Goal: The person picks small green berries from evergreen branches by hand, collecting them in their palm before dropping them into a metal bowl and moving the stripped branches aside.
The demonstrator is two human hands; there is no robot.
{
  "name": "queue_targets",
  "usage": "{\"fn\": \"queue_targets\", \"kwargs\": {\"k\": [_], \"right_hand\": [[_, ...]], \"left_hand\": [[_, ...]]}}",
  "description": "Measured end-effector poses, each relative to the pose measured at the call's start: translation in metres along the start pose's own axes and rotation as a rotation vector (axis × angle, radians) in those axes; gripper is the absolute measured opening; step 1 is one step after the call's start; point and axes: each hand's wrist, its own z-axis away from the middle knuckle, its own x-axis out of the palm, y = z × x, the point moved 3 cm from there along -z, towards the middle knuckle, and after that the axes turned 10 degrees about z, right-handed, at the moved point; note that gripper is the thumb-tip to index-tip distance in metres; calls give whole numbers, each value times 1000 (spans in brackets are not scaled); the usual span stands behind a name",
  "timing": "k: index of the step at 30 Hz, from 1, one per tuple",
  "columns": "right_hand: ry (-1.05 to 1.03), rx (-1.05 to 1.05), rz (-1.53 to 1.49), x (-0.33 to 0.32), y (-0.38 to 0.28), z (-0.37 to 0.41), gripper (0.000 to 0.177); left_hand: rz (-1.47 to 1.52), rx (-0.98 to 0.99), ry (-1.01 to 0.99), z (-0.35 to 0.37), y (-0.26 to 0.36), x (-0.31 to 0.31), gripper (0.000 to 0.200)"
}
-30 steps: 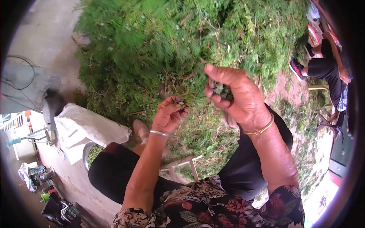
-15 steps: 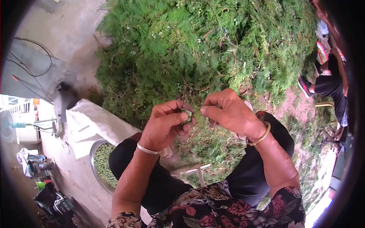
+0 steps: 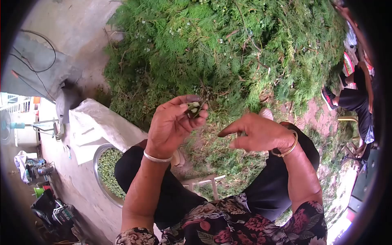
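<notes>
mid-frame, the left hand [image 3: 168,124] cups green berries [image 3: 194,107] in half-curled fingers, while the right hand [image 3: 261,132], fingers parted, seems empty.

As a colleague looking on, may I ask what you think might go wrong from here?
The small green pieces in the partly open left hand might drop into the leafy litter below. The basin sits close beside the left knee, so a leg movement could knock it.
</notes>
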Motion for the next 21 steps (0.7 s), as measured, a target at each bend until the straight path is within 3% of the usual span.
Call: {"fn": "queue_targets", "kwargs": {"k": [1,3,4,6,7,9,11,13,14,15,16,17,19,20,21], "right_hand": [[0,1,1,-2,-2,0,29],[120,266,-243,-11,-4,-1,24],[119,268,-244,-11,-1,-2,24],[430,209,-475,-16,7,-6,26],[429,212,-473,-14,8,-8,26],[641,108,-761,-12,6,-12,28],[663,32,-790,-1,3,-19,28],[779,-167,-406,14,-5,-25,24],[816,-199,-206,19,-14,-23,17],[806,-206,-208,22,-15,-27,17],[894,-393,-1,25,-20,-27,13],[973,-580,210,30,-26,-24,9],[918,-574,218,33,-27,-23,5],[933,-602,237,34,-27,-24,5],[948,-629,256,35,-26,-24,8]], "left_hand": [[23,-15,-31,-1,-2,3,30],[61,-8,-6,-2,-7,7,35],[99,-2,22,-2,-9,8,39],[120,-38,20,-4,-14,2,42],[138,-72,15,-5,-18,-2,45],[184,-149,29,-6,-32,-10,44],[228,-219,43,-7,-51,-16,44],[568,-413,-119,-7,-74,-6,38],[569,-403,-113,-6,-81,3,38],[575,-335,67,-3,-83,20,34],[580,-268,247,0,-83,25,30],[585,-260,252,2,-85,15,30],[-184,94,-184,5,-76,9,29],[-439,152,-206,7,-76,6,28],[-437,155,-199,8,-72,13,28]]}}
